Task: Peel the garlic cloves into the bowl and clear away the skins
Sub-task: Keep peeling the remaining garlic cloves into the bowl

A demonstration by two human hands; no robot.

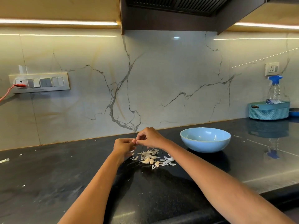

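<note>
Head view, kitchen worktop seen from above the forearms. Black stone desk [48, 172] runs the full width; its back edge meets the veined marble wall [161, 75], and its near edge shows at lower right. Broad bare stretches of desk lie left of the blue bowl [205, 139] and on its near side.

One blue bowl stands right of centre, upright; no clove is visible inside. One teal basket [269, 110] sits well behind and to the right of the bowl, against the wall, with one clear spray bottle [275, 89] standing in it. One switch panel [40, 82] is fixed to the wall far left of the bowl, with a red cord plugged in; one single socket [272, 69] is mounted above the basket.

Two hands meet just left of the bowl, raised off the desk. Left hand [123, 147] has its fingers curled, tips pinching a small pale item, probably a garlic clove [134, 141], largely hidden. Right hand [149, 137] is likewise curled, thumb and forefinger nipping the same item from the other side.

One loose pile of cloves and skins [152, 158] lies on the desk under the hands, between them and the bowl's near-left side; about three cloves can be made out, the skins too many to count. Stray skin flakes [4, 160] lie far left of the bowl; a few more lie just right of it.
</note>
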